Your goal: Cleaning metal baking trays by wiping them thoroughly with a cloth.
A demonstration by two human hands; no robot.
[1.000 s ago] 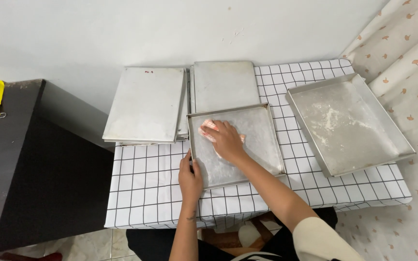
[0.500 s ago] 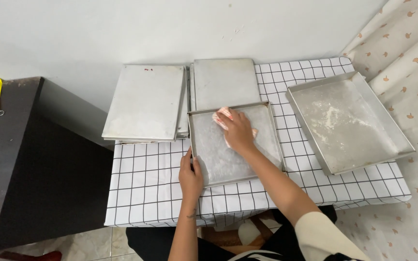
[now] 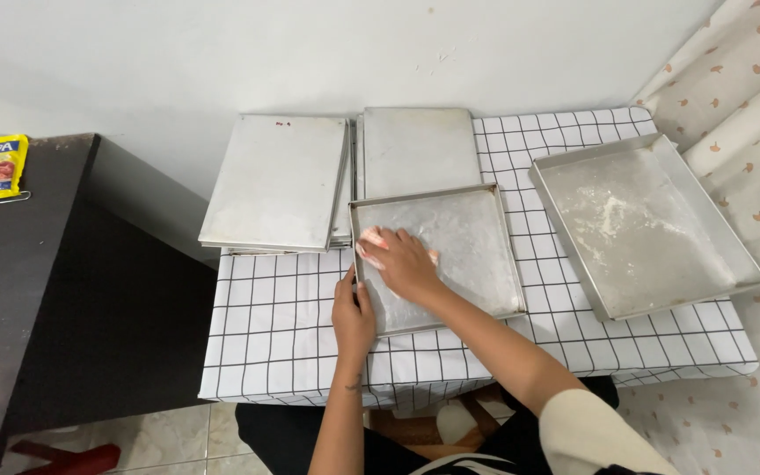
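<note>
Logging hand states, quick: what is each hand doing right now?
Left hand: grips the near left rim of the square metal tray.
Right hand: open, flat inside that tray.

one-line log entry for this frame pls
left hand: steadies square baking tray at its left rim | right hand: flat inside tray, near left corner | surface: checked tablecloth

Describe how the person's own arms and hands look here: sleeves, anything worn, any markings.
Both hands are bare, with no gloves. The left hand and its forearm are uncovered; a small dark mark, perhaps a tattoo, sits near the wrist. The right hand has a bare forearm too, with a cream-coloured sleeve starting around the elbow. Rings or a watch cannot be made out.
</note>
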